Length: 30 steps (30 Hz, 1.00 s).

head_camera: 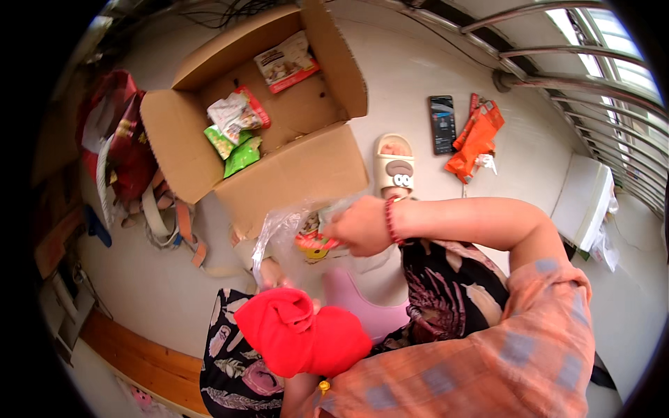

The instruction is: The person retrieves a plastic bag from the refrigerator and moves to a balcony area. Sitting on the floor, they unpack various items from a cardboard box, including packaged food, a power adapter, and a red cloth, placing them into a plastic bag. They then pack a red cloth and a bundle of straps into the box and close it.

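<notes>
A clear plastic bag [282, 222] is spread before me, below the cardboard box [292, 167]. My left hand [273, 274] is partly hidden by the bag and by a bunched red cloth [308, 334] over the forearm; its fingers seem to pinch the bag's near side. My right hand [360, 227], blurred and wearing a red beaded bracelet, is at the bag's mouth. Its fingers are closed on a red and white snack packet [313, 237], which is partly behind the clear film. A pink plastic stool [360, 308] shows between my knees.
Inside the open box lie a large packet [286, 62], a crumpled white one [235, 115] and green packets [243, 157]. A phone [442, 125] and orange wrappers [475, 143] lie right. My slippered foot [394, 162] stands nearby. Left is a dark red bag [125, 157]; metal railings [569, 81] run upper right.
</notes>
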Tool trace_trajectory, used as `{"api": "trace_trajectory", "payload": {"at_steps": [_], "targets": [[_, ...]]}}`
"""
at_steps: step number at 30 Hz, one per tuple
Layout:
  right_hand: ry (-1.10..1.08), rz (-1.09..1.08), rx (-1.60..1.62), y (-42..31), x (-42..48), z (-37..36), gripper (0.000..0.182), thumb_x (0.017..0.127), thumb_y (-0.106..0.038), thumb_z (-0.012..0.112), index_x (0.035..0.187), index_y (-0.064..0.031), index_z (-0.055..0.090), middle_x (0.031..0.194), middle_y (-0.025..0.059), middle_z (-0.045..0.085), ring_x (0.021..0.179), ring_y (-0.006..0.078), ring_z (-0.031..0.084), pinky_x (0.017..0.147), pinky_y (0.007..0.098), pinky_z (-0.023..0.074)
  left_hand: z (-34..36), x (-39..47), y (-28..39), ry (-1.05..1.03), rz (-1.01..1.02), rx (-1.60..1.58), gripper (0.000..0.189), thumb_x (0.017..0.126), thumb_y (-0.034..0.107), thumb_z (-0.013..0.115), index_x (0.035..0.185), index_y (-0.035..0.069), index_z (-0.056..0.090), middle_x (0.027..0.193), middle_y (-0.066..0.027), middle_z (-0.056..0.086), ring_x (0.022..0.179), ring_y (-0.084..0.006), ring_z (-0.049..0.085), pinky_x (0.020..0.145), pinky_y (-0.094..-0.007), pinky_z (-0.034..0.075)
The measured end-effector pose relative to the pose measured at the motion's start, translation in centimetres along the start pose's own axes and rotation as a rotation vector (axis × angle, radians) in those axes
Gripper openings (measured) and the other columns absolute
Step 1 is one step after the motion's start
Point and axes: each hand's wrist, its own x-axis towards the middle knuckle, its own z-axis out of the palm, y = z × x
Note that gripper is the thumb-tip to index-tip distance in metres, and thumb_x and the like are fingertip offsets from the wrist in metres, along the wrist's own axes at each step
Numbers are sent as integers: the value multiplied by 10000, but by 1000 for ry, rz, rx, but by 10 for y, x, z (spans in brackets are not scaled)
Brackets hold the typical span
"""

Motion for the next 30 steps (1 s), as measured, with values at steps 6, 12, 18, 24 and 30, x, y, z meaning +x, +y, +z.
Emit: {"api": "trace_trajectory", "payload": {"at_steps": [6,12,18,24,30], "targets": [[-100,-64,-43,-11,41,30,384,756,-172,572,1126,-69,554,1041,180,631,974,347,622,801,436,499,-6,-17,2,191,48,45,391,1011,336,313,1388,264,389,1308,-93,488,1012,-277,562,721,-430,387],[170,-141,260,26,73,59,597,765,-234,615,1296,-71,398,1112,232,588,1025,357,604,851,449,490,2,-8,1,149,14,31,386,1005,344,326,1379,267,389,1309,-82,497,964,-291,556,673,-427,393],[143,151,-96,20,33,50,601,828,-328,635,1300,-50,391,1088,184,600,947,342,636,782,428,514,-17,-21,8,209,74,56,372,1002,342,340,1361,258,396,1275,-74,512,982,-301,545,657,-427,401],[-229,229,-428,27,-2,11,342,862,-384,574,870,-57,675,766,104,669,799,289,678,645,390,527,6,-7,-2,549,134,13,366,966,417,433,1127,97,509,1008,-78,596,729,-236,549,658,-414,455],[462,106,-181,-21,13,-69,291,847,-323,577,746,-53,616,632,145,604,662,322,632,609,439,508,-97,-62,-11,544,370,1303,463,937,255,460,1375,140,361,1261,-66,546,978,-192,558,775,-429,448]]}}
